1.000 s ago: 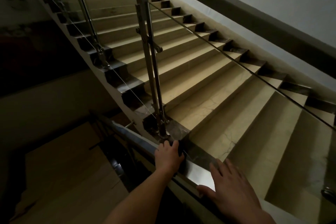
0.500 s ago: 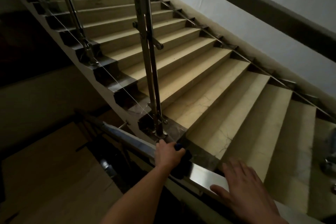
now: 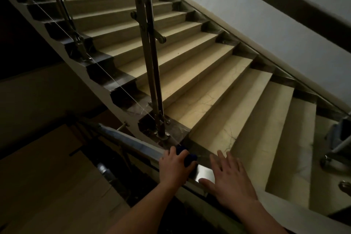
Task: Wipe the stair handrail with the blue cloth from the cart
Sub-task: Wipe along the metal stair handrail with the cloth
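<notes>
A flat steel handrail (image 3: 204, 175) runs from the lower right up to the left across the bottom of the view. My left hand (image 3: 174, 167) presses a blue cloth (image 3: 188, 156) onto the rail, and only a dark blue edge of the cloth shows past the fingers. Just to its right, my right hand (image 3: 231, 180) lies flat on the rail with its fingers spread and nothing in it. The cart (image 3: 340, 138) is partly visible at the right edge on the landing.
A steel baluster post (image 3: 152, 62) stands right behind the left hand, bolted to the stair edge. Tan marble steps (image 3: 218, 97) climb away to the upper left. Past the rail on the left is a dark drop to a lower floor (image 3: 47, 176).
The view has shifted right, bringing the cart into sight. My left hand with the cloth has slid a little along the rail toward my right hand, and more blue shows.
</notes>
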